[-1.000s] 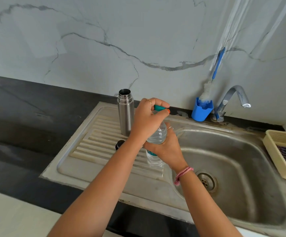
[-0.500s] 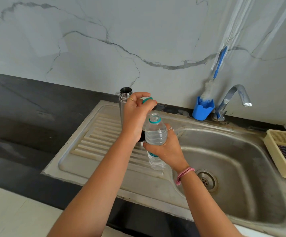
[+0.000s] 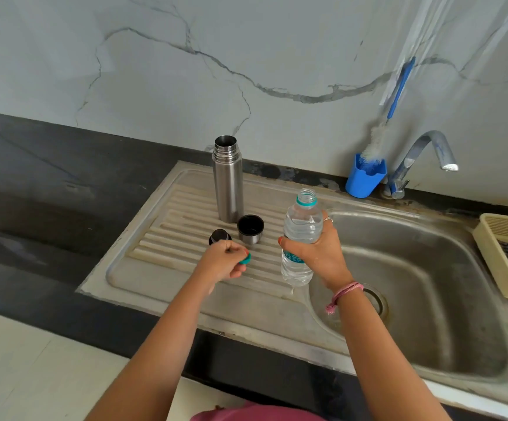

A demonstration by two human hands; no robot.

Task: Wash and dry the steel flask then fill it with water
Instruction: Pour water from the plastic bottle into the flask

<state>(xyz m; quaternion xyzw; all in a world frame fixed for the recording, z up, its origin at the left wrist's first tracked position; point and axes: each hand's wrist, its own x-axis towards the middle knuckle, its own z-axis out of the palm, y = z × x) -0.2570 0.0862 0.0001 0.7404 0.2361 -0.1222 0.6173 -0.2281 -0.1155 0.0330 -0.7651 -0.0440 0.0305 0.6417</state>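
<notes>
Head view: a black counter (image 3: 49,189) runs below a marbled wall (image 3: 185,71) and carries a steel sink (image 3: 429,299) with a ribbed drainboard (image 3: 167,238) on its left side. A tap (image 3: 429,147) stands at the back of the basin, with a blue cup (image 3: 365,180) just beside it that holds a brush (image 3: 398,86). A cream basket (image 3: 501,253) sits at the right edge of the sink. The flask (image 3: 228,183) stands upright and uncapped at the back of the drainboard, apart from both hands. Its cup lid (image 3: 250,229) rests mouth-up just in front of it, and its stopper (image 3: 219,237) lies to the left of the lid. The right hand (image 3: 316,253) grips a clear bottle (image 3: 301,235), fingers wrapped round its middle; the bottle is upright, uncapped, holds water, and is raised over the joint between drainboard and basin. The left hand (image 3: 225,262) is low over the drainboard near the stopper, fingers curled, pinching a teal cap (image 3: 245,259) at the fingertips.
</notes>
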